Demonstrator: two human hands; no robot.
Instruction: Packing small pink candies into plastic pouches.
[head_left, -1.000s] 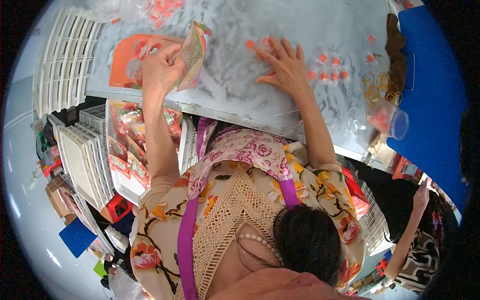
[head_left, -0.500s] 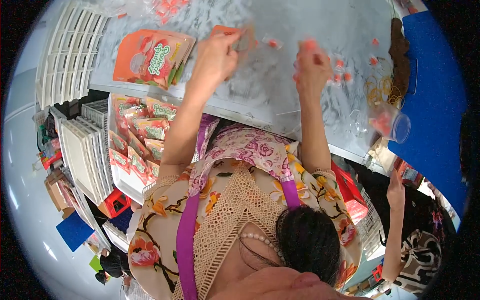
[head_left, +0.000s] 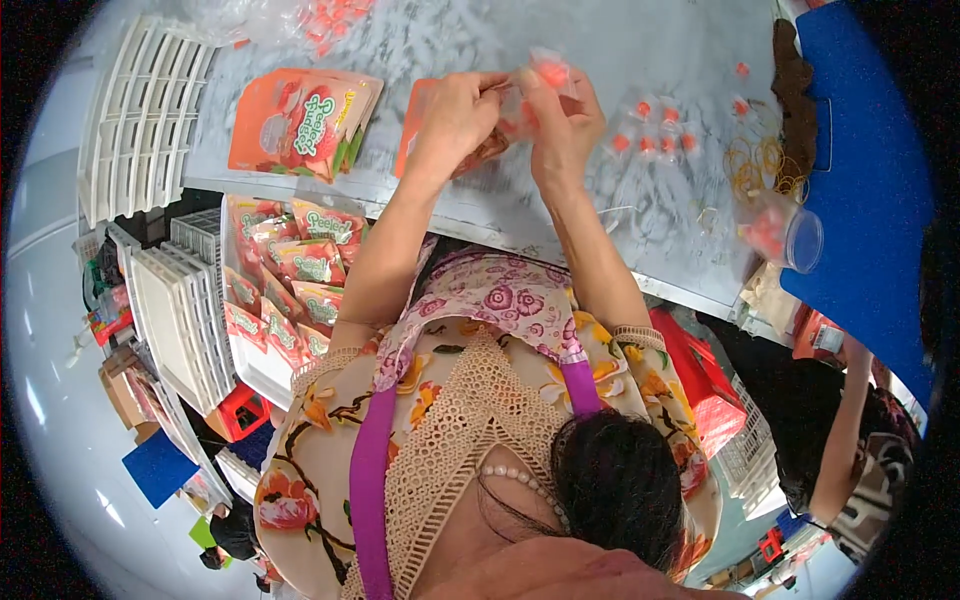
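My left hand (head_left: 460, 125) is closed on an orange printed pouch (head_left: 413, 118), mostly covered by the fingers. Pressed up beside it, my right hand (head_left: 565, 135) pinches small clear packets (head_left: 550, 72) with reddish-orange pieces inside. Both hands meet over the grey table, near the pouch's upper end; its opening is hidden from me. Several more small packets (head_left: 645, 143) lie in a loose group to the right of my right hand. To the left, a stack of flat printed pouches (head_left: 308, 122) rests on the table.
Filled pouches stand in a white tray (head_left: 268, 365) below the table's left edge. White crates (head_left: 150, 110) are at the left. Rubber bands (head_left: 757, 170), a tipped clear jar (head_left: 800, 240) and a blue panel (head_left: 865, 200) are at the right, where another person's arm (head_left: 842, 440) shows.
My right hand has moved left with packets from the group on the table to the pouch. My left hand has shifted slightly right and down. The other person's arm has moved right.
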